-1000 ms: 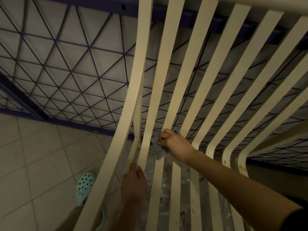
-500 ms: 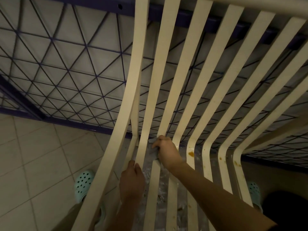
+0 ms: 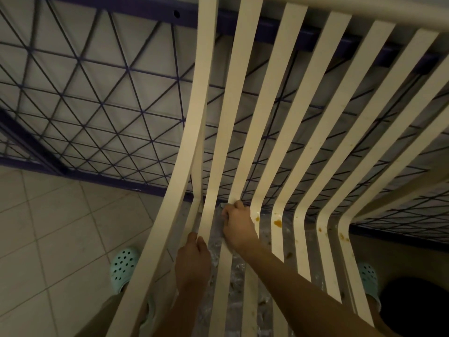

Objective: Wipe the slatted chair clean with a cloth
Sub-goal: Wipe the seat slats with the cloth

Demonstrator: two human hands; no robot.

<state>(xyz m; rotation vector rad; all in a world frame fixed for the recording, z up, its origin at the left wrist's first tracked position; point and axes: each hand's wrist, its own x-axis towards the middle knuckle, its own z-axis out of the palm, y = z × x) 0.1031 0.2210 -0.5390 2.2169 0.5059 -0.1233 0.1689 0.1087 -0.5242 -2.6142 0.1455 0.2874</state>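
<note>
Two hands close together: right hand bunches the cloth on the slatted chair, left hand grips a slat.

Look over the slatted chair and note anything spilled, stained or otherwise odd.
Orange-brown blobs sit at the bend of the pale chair, just right of the right hand holding the cloth. There are smaller specks on slats further right. They look like dried food spills. Nothing looks broken.

Dim, yellowish light throughout; source not visible. Slats of the slatted chair read brightest, tiled floor duller. Lower right corner sinks almost to black. Wide-angle bowing toward edges; wire grille slightly blurred at left.
</note>
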